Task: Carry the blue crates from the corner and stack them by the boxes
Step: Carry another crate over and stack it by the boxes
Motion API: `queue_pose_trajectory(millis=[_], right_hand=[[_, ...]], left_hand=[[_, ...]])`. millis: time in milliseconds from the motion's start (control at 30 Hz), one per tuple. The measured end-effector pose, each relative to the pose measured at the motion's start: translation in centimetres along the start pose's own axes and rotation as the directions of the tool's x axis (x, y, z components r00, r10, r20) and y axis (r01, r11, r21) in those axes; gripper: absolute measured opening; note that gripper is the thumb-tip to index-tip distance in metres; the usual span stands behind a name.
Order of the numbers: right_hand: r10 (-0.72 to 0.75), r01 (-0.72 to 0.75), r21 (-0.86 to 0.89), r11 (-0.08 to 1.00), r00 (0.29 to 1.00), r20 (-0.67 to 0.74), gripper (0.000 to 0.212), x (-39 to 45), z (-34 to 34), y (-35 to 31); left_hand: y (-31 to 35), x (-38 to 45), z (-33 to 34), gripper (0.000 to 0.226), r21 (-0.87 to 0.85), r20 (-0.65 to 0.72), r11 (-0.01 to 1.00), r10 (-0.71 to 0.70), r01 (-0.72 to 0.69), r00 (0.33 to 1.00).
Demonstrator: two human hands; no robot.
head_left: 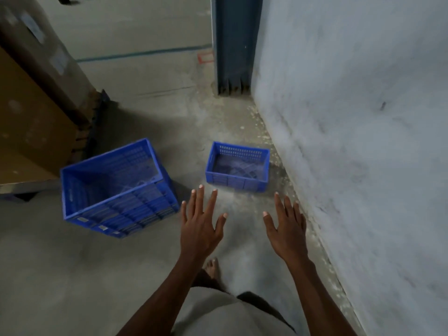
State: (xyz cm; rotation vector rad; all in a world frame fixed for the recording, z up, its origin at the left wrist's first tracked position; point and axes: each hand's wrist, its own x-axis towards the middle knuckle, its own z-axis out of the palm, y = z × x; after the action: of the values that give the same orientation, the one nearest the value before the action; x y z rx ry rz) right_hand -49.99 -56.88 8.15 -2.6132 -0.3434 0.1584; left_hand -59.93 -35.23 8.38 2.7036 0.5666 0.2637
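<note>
Grey concrete floor [72,275] fills most of the frame, dusty and speckled with pale flecks along the base of a rough whitish wall [363,117] on the right side. At top centre a dark blue metal post [234,44] stands where the wall ends. Large cardboard boxes [29,105] fill the upper left of the frame. Just right of them, at centre left, sits a stack of blue crates [116,187], nested and seen tilted. One single shallow blue crate [238,166] rests on the floor at centre, near the wall and apart from the stack. Both arms reach forward in the lower middle of the frame. Left hand [201,224] has its fingers spread and straight, holding nothing, just below the gap between the crates. Right hand [287,226] is likewise flat and empty, below the single crate's right corner. A bare foot [212,266] shows between the forearms
</note>
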Motion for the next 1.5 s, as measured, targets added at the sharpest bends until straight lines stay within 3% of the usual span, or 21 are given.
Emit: queue_pose_trajectory(millis=[233,600,767,967,1133,1300,1400,1500], right_hand=[[0.041,-0.041,0.003,0.999,0.999,0.033,0.07,16.7,1.5,-2.5],[0.142,-0.136,-0.041,0.99,0.936,0.324,0.071,46.2,10.8,3.3],[0.254,-0.27,-0.03,0.962,0.854,0.454,0.069,55.9,18.4,8.3],[0.434,-0.509,-0.01,0.86,0.721,0.54,0.065,65.0,33.0,17.8],[0.545,-0.627,-0.027,0.778,0.654,0.525,0.068,70.1,46.2,27.2],[0.672,-0.734,0.01,0.679,0.628,0.394,0.078,72.5,55.6,34.5],[0.718,-0.758,0.117,0.641,0.647,0.256,0.073,72.8,58.4,36.4],[0.765,-0.787,0.254,0.563,0.612,0.202,0.061,73.4,59.2,37.7]], left_hand=[[-2.1,19.3,2.7,0.07,0.066,0.131,0.994,0.081,-0.091,0.988],[-5.0,45.8,16.3,0.073,0.152,0.352,0.988,-0.02,-0.036,0.936],[-8.8,54.4,25.3,0.067,0.189,0.431,0.982,-0.067,-0.017,0.9],[-17.4,61.5,42.5,0.072,0.198,0.542,0.977,-0.039,-0.082,0.84],[-26.2,65.1,57.0,0.076,0.208,0.527,0.973,-0.196,0.098,0.827],[-32.6,67.3,66.8,0.064,0.249,0.463,0.899,-0.436,0.359,0.772],[-35.0,67.7,70.5,0.055,0.086,0.473,0.823,-0.529,0.561,0.704],[-36.7,68.2,72.5,0.054,-0.162,0.475,0.624,-0.63,0.764,0.615]])
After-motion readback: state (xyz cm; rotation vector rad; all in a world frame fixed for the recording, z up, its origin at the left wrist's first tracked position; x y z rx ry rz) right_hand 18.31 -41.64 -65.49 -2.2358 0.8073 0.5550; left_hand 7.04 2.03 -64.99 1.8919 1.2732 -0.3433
